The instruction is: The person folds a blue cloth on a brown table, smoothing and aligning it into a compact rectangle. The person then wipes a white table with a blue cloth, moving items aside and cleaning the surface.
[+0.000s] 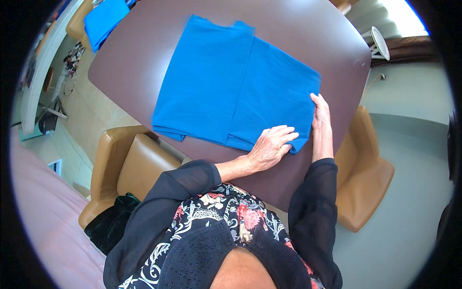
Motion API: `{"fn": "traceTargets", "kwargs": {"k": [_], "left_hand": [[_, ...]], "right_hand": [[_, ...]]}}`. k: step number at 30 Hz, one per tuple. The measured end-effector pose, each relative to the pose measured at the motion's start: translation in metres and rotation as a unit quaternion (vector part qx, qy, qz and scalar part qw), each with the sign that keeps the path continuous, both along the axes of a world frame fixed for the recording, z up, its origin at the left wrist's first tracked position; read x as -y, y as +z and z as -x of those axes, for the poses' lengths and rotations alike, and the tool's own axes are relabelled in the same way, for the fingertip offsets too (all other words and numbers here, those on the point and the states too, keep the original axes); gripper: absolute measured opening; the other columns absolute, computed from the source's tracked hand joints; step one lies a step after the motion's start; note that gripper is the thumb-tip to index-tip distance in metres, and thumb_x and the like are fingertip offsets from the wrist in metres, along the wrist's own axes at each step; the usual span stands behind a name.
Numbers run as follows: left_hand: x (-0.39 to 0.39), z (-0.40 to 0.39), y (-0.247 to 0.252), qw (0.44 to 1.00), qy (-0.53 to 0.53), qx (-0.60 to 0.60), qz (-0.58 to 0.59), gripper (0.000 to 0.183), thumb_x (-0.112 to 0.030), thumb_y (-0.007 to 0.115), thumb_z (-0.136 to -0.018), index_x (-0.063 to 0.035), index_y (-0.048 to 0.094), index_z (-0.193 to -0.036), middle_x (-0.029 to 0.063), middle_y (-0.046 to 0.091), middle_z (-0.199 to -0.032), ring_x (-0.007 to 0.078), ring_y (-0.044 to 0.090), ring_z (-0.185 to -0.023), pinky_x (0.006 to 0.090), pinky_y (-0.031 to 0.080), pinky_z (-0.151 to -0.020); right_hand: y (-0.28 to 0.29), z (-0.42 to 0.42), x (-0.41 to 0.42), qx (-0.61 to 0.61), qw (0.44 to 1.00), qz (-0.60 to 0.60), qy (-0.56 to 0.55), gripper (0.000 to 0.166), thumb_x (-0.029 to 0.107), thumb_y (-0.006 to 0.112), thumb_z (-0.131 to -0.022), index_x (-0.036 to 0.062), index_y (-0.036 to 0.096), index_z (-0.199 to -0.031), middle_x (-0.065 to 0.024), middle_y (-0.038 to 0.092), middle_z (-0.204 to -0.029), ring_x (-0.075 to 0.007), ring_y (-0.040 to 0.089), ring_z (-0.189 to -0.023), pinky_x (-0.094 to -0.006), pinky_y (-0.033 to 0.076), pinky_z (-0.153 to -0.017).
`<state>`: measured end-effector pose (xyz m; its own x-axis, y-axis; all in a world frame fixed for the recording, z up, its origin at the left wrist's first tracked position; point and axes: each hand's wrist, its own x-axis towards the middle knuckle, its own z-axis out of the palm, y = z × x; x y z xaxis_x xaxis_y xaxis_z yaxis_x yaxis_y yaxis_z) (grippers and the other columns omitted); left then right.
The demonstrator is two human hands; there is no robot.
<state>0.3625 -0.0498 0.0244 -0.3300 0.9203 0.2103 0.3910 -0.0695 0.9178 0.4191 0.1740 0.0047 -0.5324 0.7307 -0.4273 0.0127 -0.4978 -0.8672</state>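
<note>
A blue cloth (209, 79), folded in layers, lies across the brown table (325, 21). A fold line runs down its middle, and its near edge shows several stacked layers. My left hand (272, 146) rests on the near right part of the cloth, fingers spread over the top, thumb by the near corner. At the cloth's right edge is my right hand (320, 112), turned on its side with its fingertips against the fabric. Whether some of its fingers reach under the cloth is hidden.
A tan armchair (148, 162) stands at the table's near left side, with dark velvety fabric (112, 220) on it. Another tan chair (361, 173) is at the right. More blue cloth (104, 21) lies at the far left, and a white round stool (379, 43) stands beyond the table.
</note>
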Motion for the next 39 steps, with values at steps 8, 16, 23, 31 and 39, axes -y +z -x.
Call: {"fn": "traceTargets", "kwargs": {"k": [8, 16, 23, 31, 39], "left_hand": [[0.040, 0.065, 0.051, 0.954, 0.076, 0.268, -0.114, 0.034, -0.003, 0.041, -0.085, -0.0001, 0.050, -0.118, 0.0137, 0.051, -0.121, 0.0234, 0.047, -0.113, 0.0312, 0.035, -0.096], [0.142, 0.134, -0.008, 0.836, 0.314, 0.447, 0.049, 0.024, -0.016, 0.043, -0.088, -0.0020, 0.051, -0.105, 0.0127, 0.054, -0.110, 0.0197, 0.052, -0.100, 0.0326, 0.041, -0.088], [0.164, 0.159, -0.013, 0.658, 0.266, 0.695, -0.117, 0.051, -0.043, 0.045, -0.087, -0.0007, 0.043, -0.117, 0.0171, 0.052, -0.113, 0.0259, 0.053, -0.101, 0.0409, 0.044, -0.087], [0.167, 0.171, 0.000, 0.825, 0.345, 0.444, 0.044, 0.040, -0.028, 0.059, -0.083, 0.0024, 0.051, -0.107, 0.0107, 0.061, -0.090, 0.0157, 0.061, -0.075, 0.0290, 0.053, -0.068], [0.188, 0.187, -0.009, 0.836, 0.357, 0.365, 0.201, 0.029, -0.026, 0.055, -0.084, 0.0019, 0.056, -0.089, 0.0094, 0.062, -0.073, 0.0122, 0.061, -0.055, 0.0197, 0.045, -0.045]], "right_hand": [[0.076, 0.099, 0.030, -0.031, 0.989, -0.132, 0.061, 0.044, 0.014, 0.065, -0.073, -0.0070, 0.052, -0.110, -0.0154, 0.059, -0.102, -0.0219, 0.056, -0.092, -0.0344, 0.046, -0.082], [0.088, 0.226, 0.115, -0.088, 0.939, -0.218, 0.253, 0.047, 0.018, 0.056, -0.084, -0.0046, 0.041, -0.122, -0.0108, 0.062, -0.074, -0.0131, 0.059, -0.057, -0.0201, 0.045, -0.046], [0.017, 0.179, 0.109, 0.092, 0.929, -0.329, 0.141, 0.022, 0.010, 0.053, -0.084, 0.0016, 0.057, -0.104, -0.0054, 0.061, -0.074, -0.0091, 0.057, -0.061, -0.0218, 0.046, -0.054], [0.011, 0.156, 0.164, 0.078, 0.760, -0.627, 0.150, 0.019, 0.003, 0.057, -0.073, 0.0044, 0.060, -0.092, -0.0113, 0.060, -0.091, -0.0260, 0.057, -0.088, -0.0341, 0.045, -0.079], [-0.008, 0.151, 0.192, 0.143, 0.610, -0.719, 0.300, 0.043, 0.019, 0.064, -0.072, 0.0060, 0.054, -0.112, -0.0148, 0.046, -0.123, -0.0305, 0.041, -0.117, -0.0518, 0.025, -0.098]]}}
